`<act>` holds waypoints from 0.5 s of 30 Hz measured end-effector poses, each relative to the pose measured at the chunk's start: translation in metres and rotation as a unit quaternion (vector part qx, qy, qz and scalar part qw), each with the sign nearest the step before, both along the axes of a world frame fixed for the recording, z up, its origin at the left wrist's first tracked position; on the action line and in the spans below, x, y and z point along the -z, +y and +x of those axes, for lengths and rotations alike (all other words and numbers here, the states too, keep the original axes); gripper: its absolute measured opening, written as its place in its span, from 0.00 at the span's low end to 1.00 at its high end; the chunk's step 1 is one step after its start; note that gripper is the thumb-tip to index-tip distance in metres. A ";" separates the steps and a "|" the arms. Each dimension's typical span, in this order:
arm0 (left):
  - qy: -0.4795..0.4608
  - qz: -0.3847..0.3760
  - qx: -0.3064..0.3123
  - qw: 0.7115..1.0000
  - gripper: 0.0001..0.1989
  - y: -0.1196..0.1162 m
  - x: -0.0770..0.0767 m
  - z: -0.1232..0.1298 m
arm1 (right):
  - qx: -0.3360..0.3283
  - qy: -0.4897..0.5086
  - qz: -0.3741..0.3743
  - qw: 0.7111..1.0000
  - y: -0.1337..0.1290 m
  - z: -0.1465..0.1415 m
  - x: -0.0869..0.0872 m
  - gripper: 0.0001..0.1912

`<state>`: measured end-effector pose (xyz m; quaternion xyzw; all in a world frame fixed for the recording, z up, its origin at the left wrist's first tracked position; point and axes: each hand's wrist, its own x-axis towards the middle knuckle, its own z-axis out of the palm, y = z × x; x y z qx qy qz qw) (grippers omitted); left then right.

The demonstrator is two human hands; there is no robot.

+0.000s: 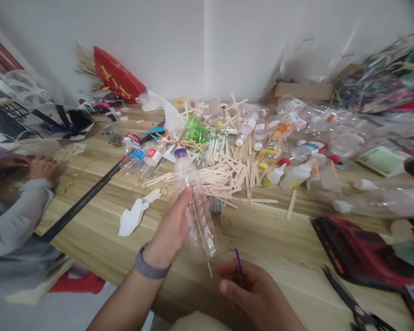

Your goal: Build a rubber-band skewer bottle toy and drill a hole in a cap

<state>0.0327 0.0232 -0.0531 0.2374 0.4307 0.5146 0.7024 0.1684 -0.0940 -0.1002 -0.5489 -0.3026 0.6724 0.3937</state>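
My left hand [170, 227] grips a clear plastic bottle [196, 202] with a purple cap, held tilted above the wooden table [269, 234]. A thin wooden skewer [200, 230] lies along the bottle's side and sticks out below its base. My right hand [253, 289], low in the view near the table's front edge, pinches a small thin purple piece [238, 261] between its fingers. A grey band sits on my left wrist.
A heap of wooden craft sticks [227, 172], glue bottles [296, 174] and empty plastic bottles [307, 119] covers the far table. Scissors [352, 301] lie at the front right. A black strip [86, 197] runs diagonally at left. Another person's hands [37, 165] work at the far left.
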 end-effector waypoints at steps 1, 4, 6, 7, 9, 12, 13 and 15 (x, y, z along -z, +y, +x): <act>-0.001 0.001 -0.006 1.000 0.14 0.000 0.000 0.002 | -0.014 -0.007 -0.011 1.000 0.001 0.000 -0.003 0.18; -0.006 0.004 -0.019 1.000 0.14 -0.001 0.001 0.007 | -0.045 -0.026 -0.039 0.998 0.003 0.001 -0.010 0.20; -0.008 0.000 -0.023 1.000 0.14 -0.002 0.000 0.009 | -0.047 -0.038 -0.032 0.998 0.003 0.001 -0.011 0.20; -0.008 -0.003 -0.023 1.000 0.14 -0.002 0.000 0.010 | -0.048 -0.044 -0.024 0.998 0.003 0.001 -0.011 0.19; -0.009 -0.009 -0.017 1.000 0.14 -0.004 -0.001 0.011 | -0.052 -0.056 -0.001 0.997 0.003 0.000 -0.011 0.19; -0.007 -0.014 -0.003 1.000 0.15 -0.007 -0.002 0.012 | -0.051 -0.071 0.014 0.996 0.003 0.001 -0.010 0.19; -0.006 -0.014 0.000 1.000 0.15 -0.008 -0.001 0.013 | -0.050 -0.074 0.015 0.996 0.002 0.001 -0.010 0.19; -0.005 -0.008 0.000 1.000 0.18 -0.010 0.001 0.013 | -0.047 -0.075 0.018 0.996 0.000 0.001 -0.009 0.20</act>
